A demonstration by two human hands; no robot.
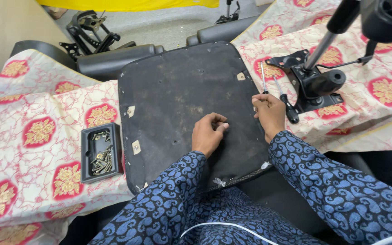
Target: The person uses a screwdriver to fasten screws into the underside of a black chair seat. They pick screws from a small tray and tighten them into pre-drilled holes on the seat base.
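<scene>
My left hand (208, 134), fingers curled and holding nothing, rests on the stiff, flat black fabric-covered seat base (182, 100); my right hand (270, 113) pinches its right edge, probably the best hold.

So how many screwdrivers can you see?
2. One screwdriver is gripped in the right hand; the second screwdriver lies on the patterned cloth just right of it.
</scene>
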